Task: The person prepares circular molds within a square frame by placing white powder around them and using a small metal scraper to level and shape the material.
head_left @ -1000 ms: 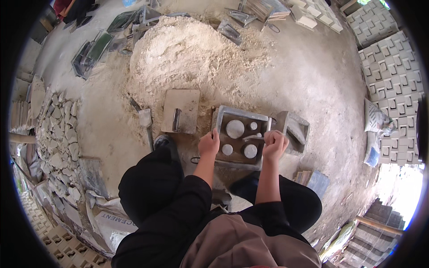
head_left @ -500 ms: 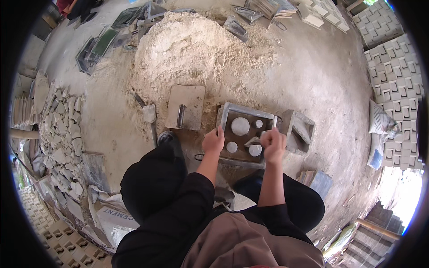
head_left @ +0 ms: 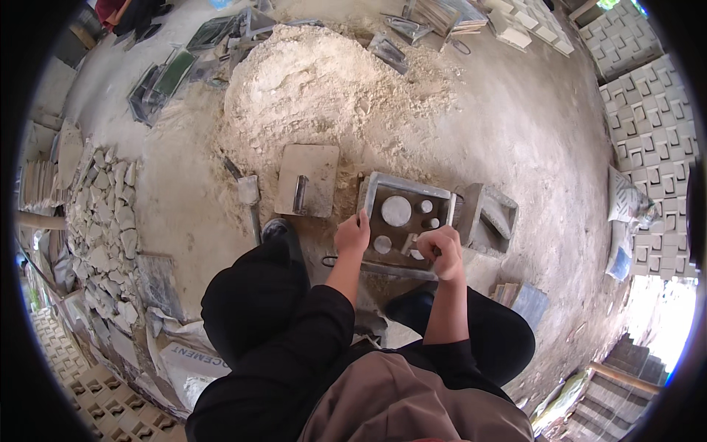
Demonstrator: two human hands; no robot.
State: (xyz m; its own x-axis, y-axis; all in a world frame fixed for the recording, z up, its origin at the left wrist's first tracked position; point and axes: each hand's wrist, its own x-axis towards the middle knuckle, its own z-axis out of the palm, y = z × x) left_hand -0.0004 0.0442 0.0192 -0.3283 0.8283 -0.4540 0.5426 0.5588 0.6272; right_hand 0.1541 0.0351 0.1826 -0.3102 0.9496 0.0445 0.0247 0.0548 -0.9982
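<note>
Head view: hands (head_left: 398, 239) on mould (head_left: 403, 221)

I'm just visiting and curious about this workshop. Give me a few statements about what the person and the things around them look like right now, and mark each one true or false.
1. The left hand rests on the near left edge of the square mould. True.
2. The mould holds only square inserts. False: round pale discs sit inside it.
3. A big heap of pale sandy mix lies beyond the mould. True.
4. The flat trowel board lies to the right of the mould. False: it lies to its left.
5. The right hand hangs in the air far from the mould. False: it is closed at the mould's near right part.
</note>
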